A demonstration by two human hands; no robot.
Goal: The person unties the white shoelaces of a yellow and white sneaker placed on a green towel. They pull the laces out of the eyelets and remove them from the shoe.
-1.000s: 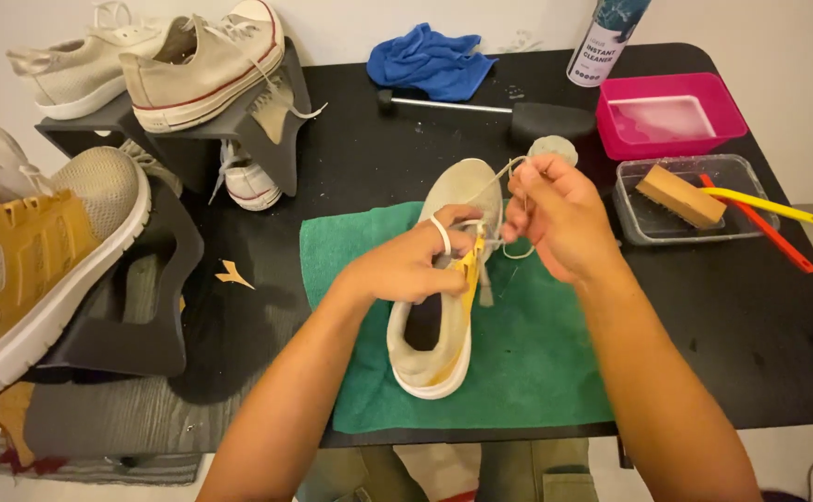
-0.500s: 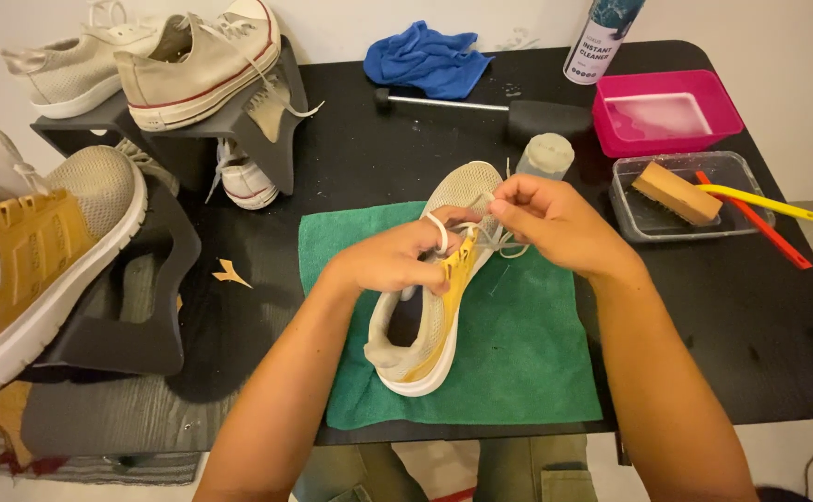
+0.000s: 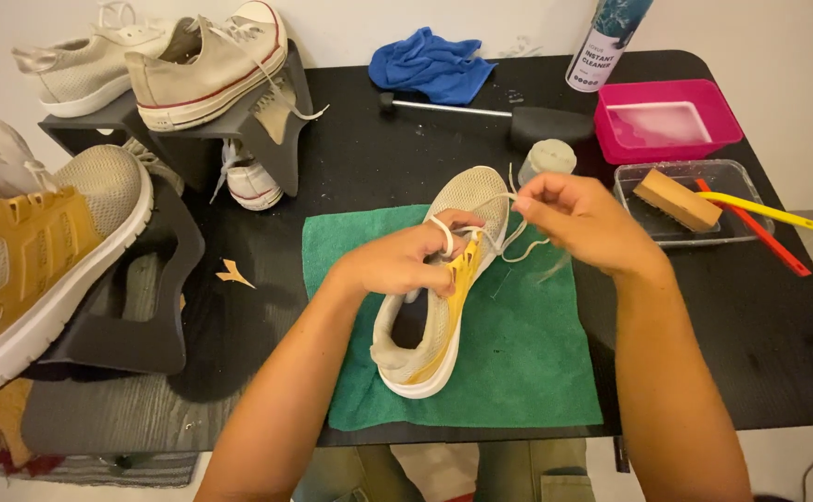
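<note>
Since half a second ago, the right hand [image 3: 578, 221] has drawn a little up and to the right, and the beige mesh running shoe with yellow side panel [image 3: 439, 284] lies much where it did, on the green terry cloth [image 3: 527, 358] at the near middle of the black table [image 3: 350, 167]. Right fingers are pinched together on the white lace [image 3: 508, 244]. The left hand [image 3: 406, 260] rests on the shoe's tongue, fingers curled shut around a loop of that lace.

At the far edge stands a white spray can with a dark printed label [image 3: 606, 42]. Just beside it sits a pink rectangular tub [image 3: 667, 121], and nearer, a clear tray [image 3: 676, 200] holding a wooden brush [image 3: 676, 200]. A blue rag [image 3: 429, 65] lies at the far middle.

Open tabletop shows right of the cloth; black shoe stands [image 3: 137, 307] crowd the left edge.
</note>
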